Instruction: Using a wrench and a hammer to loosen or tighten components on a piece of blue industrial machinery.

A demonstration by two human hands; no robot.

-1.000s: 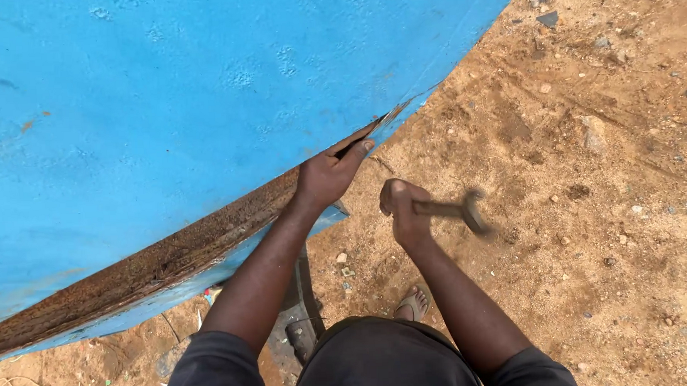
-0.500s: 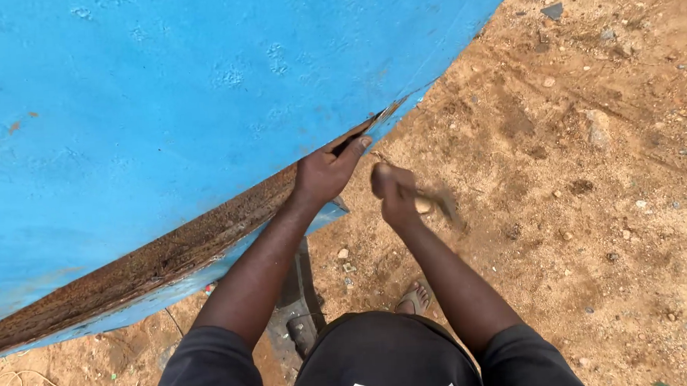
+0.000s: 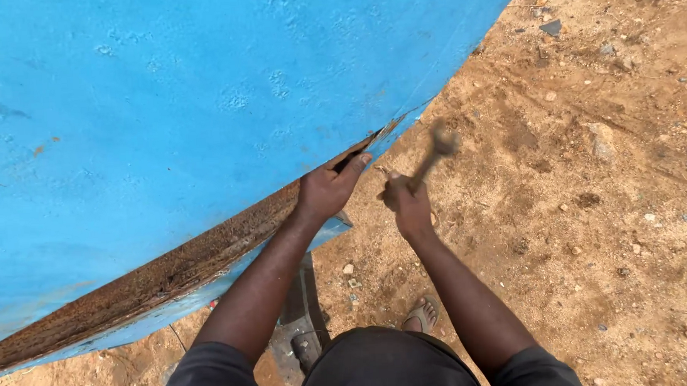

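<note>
Sandy, stone-strewn ground (image 3: pixel 591 205) fills the right half of the view, and a large blue-painted metal panel (image 3: pixel 200 91) covers everything from nine to one o'clock. Its lower edge is a long rusty seam (image 3: pixel 177 273) running from seven o'clock up toward the centre, where the sheet has begun to part into a narrow dark gap.

At that gap the left hand (image 3: pixel 329 190) rests on the rusty edge, fingers pressed together and laid along the seam, thumb tucked under; whether it steadies a chisel there I cannot tell. Just beside it at three o'clock, the right hand (image 3: pixel 407 202) is wrapped tight around the handle of a hammer (image 3: pixel 434 152), whose head is blurred and raised toward one o'clock.

Judging by the seam, only the short stretch by the hands looks opened; the long run down toward seven o'clock appears closed and unworked. A sandalled foot (image 3: pixel 424 314) shows at six o'clock.
</note>
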